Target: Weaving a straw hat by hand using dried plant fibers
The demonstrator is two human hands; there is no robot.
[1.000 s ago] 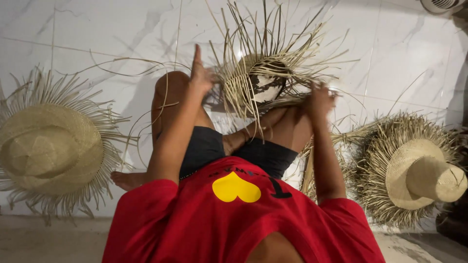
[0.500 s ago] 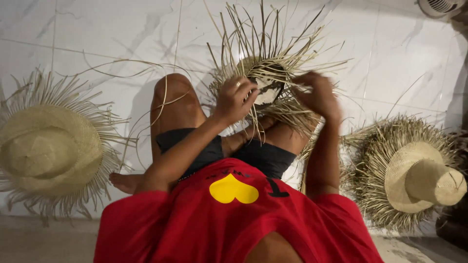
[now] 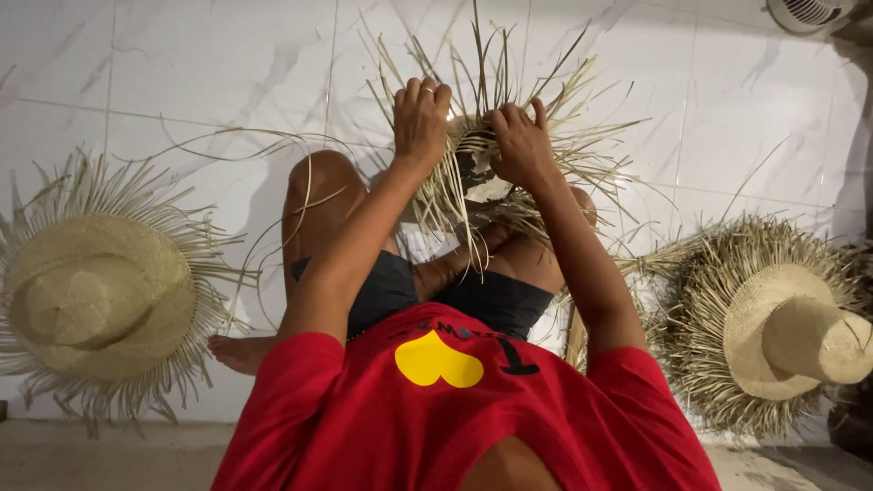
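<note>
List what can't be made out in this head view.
- Fingertips of the left hand and right hand: buried in the straw of the unfinished hat.
- Its woven centre: covered by both hands.
- Fan: cut by the top edge.
- Right-side hat stack: count unclear, they overlap.

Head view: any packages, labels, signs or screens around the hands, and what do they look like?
No packages, signs or screens.
Shirt print: on the red shirt, bottom centre; a yellow heart shape with dark lettering beside it.
</note>
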